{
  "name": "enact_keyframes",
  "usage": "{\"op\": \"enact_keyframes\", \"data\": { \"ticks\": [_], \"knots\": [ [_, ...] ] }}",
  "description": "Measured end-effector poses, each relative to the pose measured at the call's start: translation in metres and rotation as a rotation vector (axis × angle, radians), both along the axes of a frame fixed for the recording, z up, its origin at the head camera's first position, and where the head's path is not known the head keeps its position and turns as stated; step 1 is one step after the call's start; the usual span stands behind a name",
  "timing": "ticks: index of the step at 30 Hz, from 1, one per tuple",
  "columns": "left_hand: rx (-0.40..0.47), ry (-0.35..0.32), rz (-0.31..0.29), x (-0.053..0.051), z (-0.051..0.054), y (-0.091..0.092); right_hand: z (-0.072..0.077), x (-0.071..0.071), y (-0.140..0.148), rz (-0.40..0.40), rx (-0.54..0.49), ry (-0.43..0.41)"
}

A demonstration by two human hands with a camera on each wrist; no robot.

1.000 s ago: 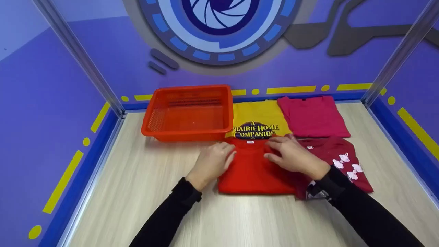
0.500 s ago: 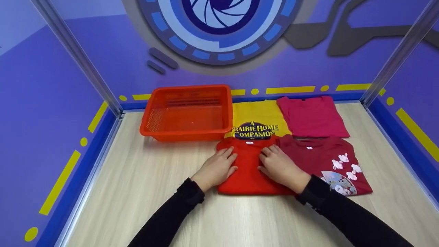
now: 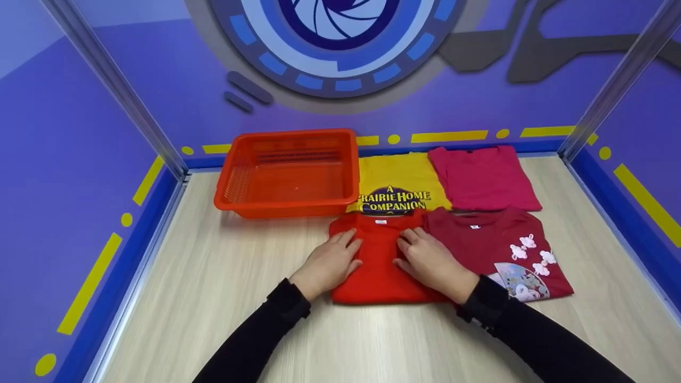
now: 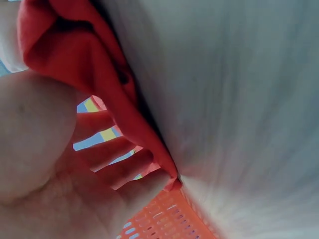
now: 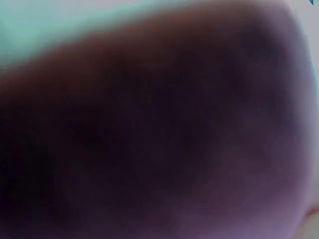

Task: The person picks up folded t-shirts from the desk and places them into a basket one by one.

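Note:
A folded red T-shirt (image 3: 379, 276) lies flat on the table with its collar toward the back. My left hand (image 3: 325, 266) rests on its left side, fingers fairly straight; the left wrist view shows the fingers against the red cloth's edge (image 4: 134, 114). On the shirt's right side my right hand (image 3: 433, 263) lies with its fingertips and thumb touching the fabric. Beside it, partly beneath my right wrist, is a folded maroon T-shirt (image 3: 479, 242) with white flower-like appliqués. Only a dark blur of the hand fills the right wrist view.
Behind the red shirt lies a folded yellow T-shirt (image 3: 401, 173) with printed lettering. A folded pink T-shirt (image 3: 487, 181) is to its right. An orange plastic basket (image 3: 287, 208) stands at the back left. Purple panels (image 3: 159, 74) wall the table (image 3: 229, 287) at the back and sides.
My right hand has come down and toward me from the collar area onto the red shirt's right side. My left hand has shifted slightly nearer. The red shirt has slid a little left.

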State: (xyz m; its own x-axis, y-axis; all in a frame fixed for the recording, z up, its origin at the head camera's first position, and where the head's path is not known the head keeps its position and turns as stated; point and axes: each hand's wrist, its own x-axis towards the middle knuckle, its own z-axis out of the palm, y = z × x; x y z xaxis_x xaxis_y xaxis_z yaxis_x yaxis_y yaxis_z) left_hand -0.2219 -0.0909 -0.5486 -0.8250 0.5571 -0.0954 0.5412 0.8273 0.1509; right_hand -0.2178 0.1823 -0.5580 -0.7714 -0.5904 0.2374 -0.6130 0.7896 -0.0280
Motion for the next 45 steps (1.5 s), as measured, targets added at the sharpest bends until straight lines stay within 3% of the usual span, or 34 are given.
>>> {"op": "enact_keyframes", "data": {
  "ticks": [7,15,24,31,34,36,38,41,45],
  "knots": [
    [-0.001,-0.008,0.027,0.004,0.004,-0.001,0.006,0.005,-0.002,-0.060,-0.032,-0.059],
    [0.009,0.012,0.042,0.007,0.011,0.015,0.011,0.011,-0.006,-0.082,-0.119,-0.129],
    [-0.021,-0.103,0.052,0.008,-0.001,0.023,-0.002,0.013,-0.006,-0.119,-0.092,-0.236],
    [0.001,-0.078,0.058,0.011,0.011,0.023,0.029,0.011,0.012,-0.137,-0.140,-0.235],
    [0.014,-0.086,0.011,0.014,0.015,0.026,0.043,0.008,0.033,-0.228,-0.115,-0.228],
    [0.010,-0.114,-0.028,0.016,0.016,0.028,0.046,0.008,0.049,-0.314,-0.067,-0.270],
    [-0.009,-0.142,-0.060,0.017,0.014,0.028,0.042,0.008,0.062,-0.388,-0.005,-0.338],
    [-0.034,-0.174,-0.060,0.019,0.012,0.027,0.032,0.008,0.072,-0.415,0.047,-0.458],
    [-0.037,-0.176,-0.043,0.018,0.010,0.026,0.020,0.008,0.079,-0.409,0.009,-0.479]
  ]
}}
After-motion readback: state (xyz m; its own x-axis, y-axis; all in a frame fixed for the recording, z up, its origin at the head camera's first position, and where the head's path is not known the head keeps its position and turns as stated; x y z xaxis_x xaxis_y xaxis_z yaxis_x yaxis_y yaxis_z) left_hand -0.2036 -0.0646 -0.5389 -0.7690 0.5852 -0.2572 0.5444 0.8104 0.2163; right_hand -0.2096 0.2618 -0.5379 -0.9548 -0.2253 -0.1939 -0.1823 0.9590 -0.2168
